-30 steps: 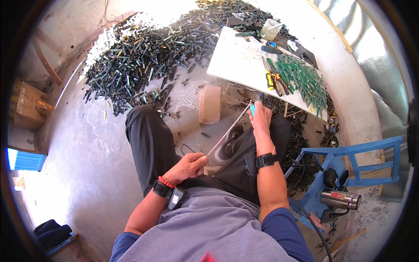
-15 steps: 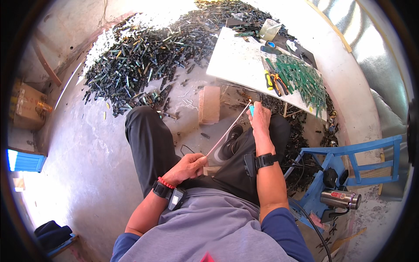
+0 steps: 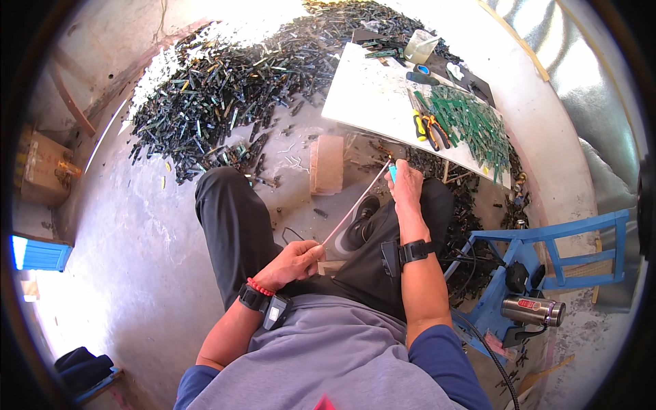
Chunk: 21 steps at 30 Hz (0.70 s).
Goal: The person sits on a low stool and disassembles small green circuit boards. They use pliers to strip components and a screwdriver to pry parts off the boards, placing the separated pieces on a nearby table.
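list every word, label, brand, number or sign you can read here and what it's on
No text can be quoted with confidence.
Metal flask: a red label with pale marks, too small to read.
Cardboard box at the left: any print is too blurred to read.
Turquoise lighter in the right hand: no lettering can be made out.

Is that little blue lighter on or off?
Probably on: a tiny orange glow shows above the blue lighter in the right hand, near the tip of the thin rod.
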Motion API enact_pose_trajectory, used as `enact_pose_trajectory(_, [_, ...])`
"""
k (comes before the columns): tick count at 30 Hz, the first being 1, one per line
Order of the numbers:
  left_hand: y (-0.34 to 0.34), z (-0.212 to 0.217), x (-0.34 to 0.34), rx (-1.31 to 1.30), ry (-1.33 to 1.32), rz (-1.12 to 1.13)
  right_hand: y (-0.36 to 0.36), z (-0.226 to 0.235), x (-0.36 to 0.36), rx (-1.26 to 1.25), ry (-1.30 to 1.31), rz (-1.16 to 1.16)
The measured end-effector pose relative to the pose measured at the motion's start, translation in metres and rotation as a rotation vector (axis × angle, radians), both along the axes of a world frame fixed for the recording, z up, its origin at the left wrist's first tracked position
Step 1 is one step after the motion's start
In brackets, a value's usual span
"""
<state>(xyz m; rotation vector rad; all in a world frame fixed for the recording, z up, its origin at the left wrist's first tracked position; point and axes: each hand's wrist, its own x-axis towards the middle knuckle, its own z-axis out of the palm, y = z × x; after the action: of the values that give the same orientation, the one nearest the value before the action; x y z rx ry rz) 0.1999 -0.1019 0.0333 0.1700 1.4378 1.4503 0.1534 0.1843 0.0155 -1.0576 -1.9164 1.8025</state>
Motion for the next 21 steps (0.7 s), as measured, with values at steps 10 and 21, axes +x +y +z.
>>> enact_pose_trajectory(10, [-0.0003,-0.0025,0.0001,0.008,-0.008,0.006,0.0019,-0.0037,0.0005,-0.003,0.012,0.008])
enact_pose_trajectory(21, [-0.0005,-0.0028,0.0000,-0.004,0.003,0.001,0.0046,-0.0074,0.0004,-0.001,-0.004,0.023])
